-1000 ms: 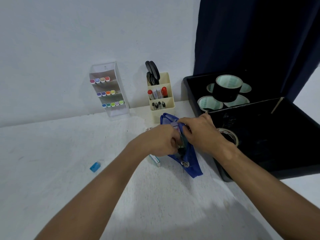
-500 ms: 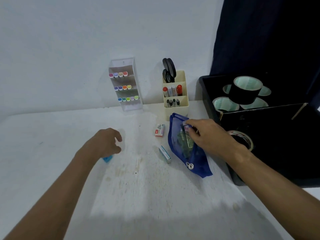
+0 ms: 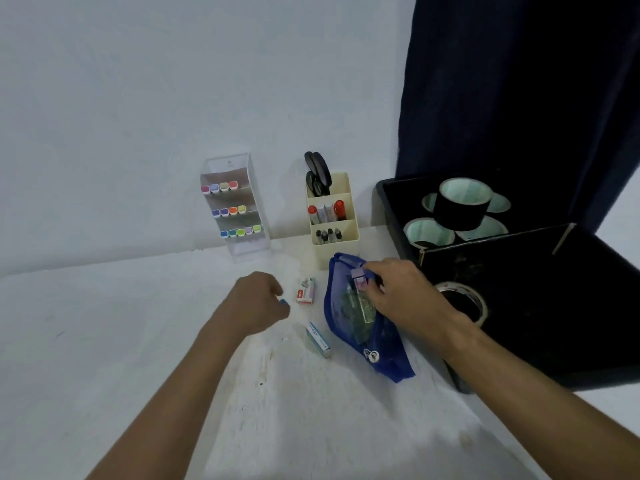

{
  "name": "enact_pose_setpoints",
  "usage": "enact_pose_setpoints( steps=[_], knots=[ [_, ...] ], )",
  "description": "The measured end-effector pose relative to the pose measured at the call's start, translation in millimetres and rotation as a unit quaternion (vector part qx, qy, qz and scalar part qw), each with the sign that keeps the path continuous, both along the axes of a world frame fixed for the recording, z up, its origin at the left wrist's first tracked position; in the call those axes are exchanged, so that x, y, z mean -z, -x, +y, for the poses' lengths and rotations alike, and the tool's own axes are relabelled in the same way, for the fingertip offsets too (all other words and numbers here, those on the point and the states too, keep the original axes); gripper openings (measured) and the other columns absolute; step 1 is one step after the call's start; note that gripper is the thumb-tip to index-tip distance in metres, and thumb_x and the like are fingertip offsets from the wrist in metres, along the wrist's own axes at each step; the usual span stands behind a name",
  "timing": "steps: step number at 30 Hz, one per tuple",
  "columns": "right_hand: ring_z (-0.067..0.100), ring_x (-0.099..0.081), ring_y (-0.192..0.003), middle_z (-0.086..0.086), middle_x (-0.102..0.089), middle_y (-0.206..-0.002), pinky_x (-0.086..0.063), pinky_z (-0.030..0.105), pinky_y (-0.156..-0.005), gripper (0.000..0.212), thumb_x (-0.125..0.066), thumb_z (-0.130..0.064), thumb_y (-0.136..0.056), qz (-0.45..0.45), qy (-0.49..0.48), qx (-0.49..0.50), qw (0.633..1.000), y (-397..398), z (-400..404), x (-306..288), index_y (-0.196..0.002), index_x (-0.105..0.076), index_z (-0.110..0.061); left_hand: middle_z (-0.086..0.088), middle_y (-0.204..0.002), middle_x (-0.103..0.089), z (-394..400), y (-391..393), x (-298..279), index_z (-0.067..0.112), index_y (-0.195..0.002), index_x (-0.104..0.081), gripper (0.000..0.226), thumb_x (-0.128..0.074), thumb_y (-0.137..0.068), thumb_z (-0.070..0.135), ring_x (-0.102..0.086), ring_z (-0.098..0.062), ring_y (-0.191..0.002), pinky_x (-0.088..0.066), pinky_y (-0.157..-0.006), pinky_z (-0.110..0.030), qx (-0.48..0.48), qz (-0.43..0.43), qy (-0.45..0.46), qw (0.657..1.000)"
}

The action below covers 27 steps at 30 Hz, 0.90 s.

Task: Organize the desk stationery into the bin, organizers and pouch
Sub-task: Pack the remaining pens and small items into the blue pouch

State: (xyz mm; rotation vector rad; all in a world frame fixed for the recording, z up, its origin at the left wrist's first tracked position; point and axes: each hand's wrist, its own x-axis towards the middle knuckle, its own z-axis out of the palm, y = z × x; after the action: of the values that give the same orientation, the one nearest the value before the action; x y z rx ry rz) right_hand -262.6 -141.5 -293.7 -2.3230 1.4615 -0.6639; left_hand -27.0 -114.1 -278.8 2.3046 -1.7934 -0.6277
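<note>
Blue eraser (image 3: 284, 302) in my left hand (image 3: 254, 303), pouch (image 3: 360, 323) held open with my right hand (image 3: 398, 296).
My left hand's fingers curl round the eraser above the counter (image 3: 138, 341); the right pinches the blue pouch's top edge beside the black bin (image 3: 536, 306). Two small boxes (image 3: 306, 290) lie between my hands.

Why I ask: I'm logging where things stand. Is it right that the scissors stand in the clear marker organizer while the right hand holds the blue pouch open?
Not quite. The head view shows the scissors standing in the cream organizer, not the clear marker organizer. The right hand does hold the blue pouch open.
</note>
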Motion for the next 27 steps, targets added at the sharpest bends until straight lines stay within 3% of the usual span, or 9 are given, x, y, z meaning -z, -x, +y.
enact_pose_setpoints(
  steps=[3, 6, 9, 12, 14, 17, 20, 23, 27],
  knots=[
    [0.016, -0.046, -0.065, -0.003, -0.047, -0.069, -0.033, 0.025, -0.063, 0.019, -0.051, -0.020, -0.091, -0.025, -0.012, 0.001, 1.000, 1, -1, -2, -0.072, -0.050, -0.018, -0.001, -0.097, -0.068, -18, 46, -12, 0.014, -0.101, -0.072, 0.025, -0.071, -0.079, 0.025, -0.061, -0.015, -0.085, -0.050, -0.075, -0.025, 0.071, 0.067, 0.052, 0.994],
    [0.016, -0.044, -0.064, -0.002, -0.047, -0.068, -0.033, 0.026, -0.063, 0.019, -0.050, -0.017, -0.090, -0.036, -0.011, -0.003, 0.999, 2, -2, -5, -0.072, -0.048, -0.020, -0.003, -0.088, -0.066, -33, 78, -13, 0.014, -0.100, -0.072, 0.021, -0.065, -0.082, 0.020, -0.060, -0.018, -0.081, -0.042, -0.063, -0.020, 0.143, 0.026, 0.069, 0.987],
    [0.015, -0.043, -0.064, -0.001, -0.047, -0.070, -0.031, 0.025, -0.063, 0.017, -0.051, -0.015, -0.090, -0.039, -0.012, -0.003, 0.999, 3, -4, -4, -0.074, -0.049, -0.021, -0.007, -0.102, -0.070, -42, 87, -3, 0.014, -0.106, -0.069, 0.025, -0.058, -0.084, 0.015, -0.064, -0.026, -0.092, -0.043, -0.069, -0.024, 0.136, -0.030, 0.123, 0.983],
    [0.013, -0.043, -0.065, -0.002, -0.047, -0.071, -0.030, 0.023, -0.063, 0.014, -0.051, -0.018, -0.091, -0.036, -0.004, -0.006, 0.999, 5, -6, 1, -0.079, -0.057, -0.017, -0.005, -0.107, -0.069, -39, 81, 8, 0.017, -0.107, -0.064, 0.023, -0.054, -0.087, 0.019, -0.064, -0.026, -0.093, -0.047, -0.073, -0.028, 0.091, -0.017, 0.177, 0.980],
    [0.012, -0.045, -0.064, -0.003, -0.051, -0.071, -0.032, 0.022, -0.063, 0.016, -0.050, -0.021, -0.091, -0.041, -0.005, -0.005, 0.999, 6, -7, 2, -0.081, -0.060, -0.015, -0.004, -0.109, -0.067, -33, 74, 11, 0.018, -0.111, -0.060, 0.023, -0.053, -0.091, 0.027, -0.063, -0.022, -0.094, -0.049, -0.076, -0.028, 0.045, -0.016, 0.163, 0.985],
    [0.009, -0.045, -0.061, -0.004, -0.053, -0.069, -0.033, 0.022, -0.061, 0.016, -0.050, -0.020, -0.091, -0.049, -0.007, -0.011, 0.999, 5, -6, 2, -0.084, -0.063, -0.013, -0.005, -0.108, -0.062, -31, 62, 18, 0.012, -0.113, -0.056, 0.033, -0.056, -0.089, 0.035, -0.058, -0.020, -0.091, -0.043, -0.072, -0.026, 0.017, -0.023, 0.060, 0.998],
    [0.011, -0.049, -0.061, 0.000, -0.059, -0.072, -0.037, 0.024, -0.058, 0.014, -0.050, -0.020, -0.092, -0.071, -0.014, -0.010, 0.997, 6, -3, -2, -0.092, -0.062, -0.014, -0.006, -0.088, -0.061, -30, 59, 18, 0.008, -0.092, -0.063, 0.022, -0.057, -0.087, 0.028, -0.055, -0.017, -0.074, -0.040, -0.058, -0.021, 0.054, 0.000, -0.032, 0.998],
    [0.018, -0.057, -0.067, 0.007, -0.065, -0.084, -0.046, 0.028, -0.060, 0.019, -0.051, -0.020, -0.093, -0.078, -0.026, 0.003, 0.997, 6, 0, -7, -0.108, -0.060, -0.014, -0.006, -0.078, -0.061, -30, 66, 9, 0.005, -0.083, -0.066, 0.020, -0.052, -0.088, 0.018, -0.055, -0.018, -0.069, -0.039, -0.052, -0.020, 0.090, 0.025, -0.033, 0.995],
    [0.005, -0.052, -0.060, 0.007, -0.067, -0.100, -0.042, 0.017, -0.059, 0.035, -0.054, -0.014, -0.092, -0.071, -0.066, 0.002, 0.995, 6, 4, -12, -0.126, -0.056, -0.017, -0.007, -0.061, -0.058, -31, 73, -9, 0.001, -0.079, -0.070, 0.017, -0.059, -0.086, 0.013, -0.048, -0.016, -0.049, -0.038, -0.045, -0.024, 0.057, 0.215, 0.000, 0.975]
  ],
)
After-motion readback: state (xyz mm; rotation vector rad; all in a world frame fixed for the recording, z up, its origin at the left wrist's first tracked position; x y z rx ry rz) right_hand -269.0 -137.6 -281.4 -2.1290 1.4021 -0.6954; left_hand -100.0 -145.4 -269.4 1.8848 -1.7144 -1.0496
